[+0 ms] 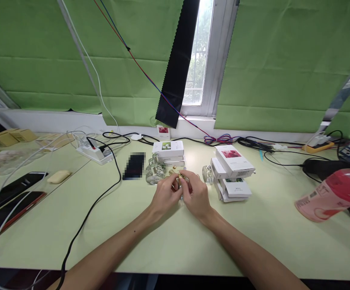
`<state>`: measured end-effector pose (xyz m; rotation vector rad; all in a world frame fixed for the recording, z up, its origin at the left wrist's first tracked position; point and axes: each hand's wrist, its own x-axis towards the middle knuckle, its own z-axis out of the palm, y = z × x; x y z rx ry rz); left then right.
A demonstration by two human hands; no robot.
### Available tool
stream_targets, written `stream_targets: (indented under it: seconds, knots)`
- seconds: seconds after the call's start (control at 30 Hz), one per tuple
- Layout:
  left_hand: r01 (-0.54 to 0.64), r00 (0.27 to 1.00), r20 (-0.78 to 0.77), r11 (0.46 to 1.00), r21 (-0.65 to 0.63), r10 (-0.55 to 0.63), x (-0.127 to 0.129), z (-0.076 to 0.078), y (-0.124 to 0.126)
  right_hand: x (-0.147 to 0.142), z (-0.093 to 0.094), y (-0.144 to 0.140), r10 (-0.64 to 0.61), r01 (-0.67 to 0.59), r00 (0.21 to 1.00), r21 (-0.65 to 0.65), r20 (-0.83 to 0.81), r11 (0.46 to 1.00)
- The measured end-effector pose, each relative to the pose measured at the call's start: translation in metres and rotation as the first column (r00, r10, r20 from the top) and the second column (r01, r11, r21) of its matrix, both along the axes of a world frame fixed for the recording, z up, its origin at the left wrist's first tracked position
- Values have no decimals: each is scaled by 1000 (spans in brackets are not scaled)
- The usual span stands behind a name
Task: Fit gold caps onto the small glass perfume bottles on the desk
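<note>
My left hand [165, 192] and my right hand [195, 194] meet over the middle of the table, fingers closed in a pinch. Between their fingertips is a small gold-coloured piece [179, 181], mostly covered; its exact kind is hidden. Clear glass bottles [155, 174] stand close together just beyond my left hand. To the right of my right hand lies another clear glass bottle [207, 175]. More small shiny gold parts show behind the fingers, partly hidden.
White boxes with flower pictures are stacked behind [168, 150] and at right [233, 161]. A power strip [94, 153], black cable [102, 198] and phones [13, 187] occupy the left. A pink bottle [332, 195] lies right. A pixelated dark rectangle [135, 166] sits left of the glass.
</note>
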<state>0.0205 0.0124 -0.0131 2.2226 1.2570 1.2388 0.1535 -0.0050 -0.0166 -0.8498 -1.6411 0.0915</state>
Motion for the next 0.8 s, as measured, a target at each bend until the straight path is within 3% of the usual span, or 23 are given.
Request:
stream_targets:
  seconds: [0.4,0.8]
  knots:
    - [5,1000,-9,1000,-4,-5,0,-1,0,0,5,-1,29,-30,999,-34,-19,999]
    - [23,1000,7,1000,-5,-23,1,2,-1,1,-2,2,-68,65,997,-87,-35,994]
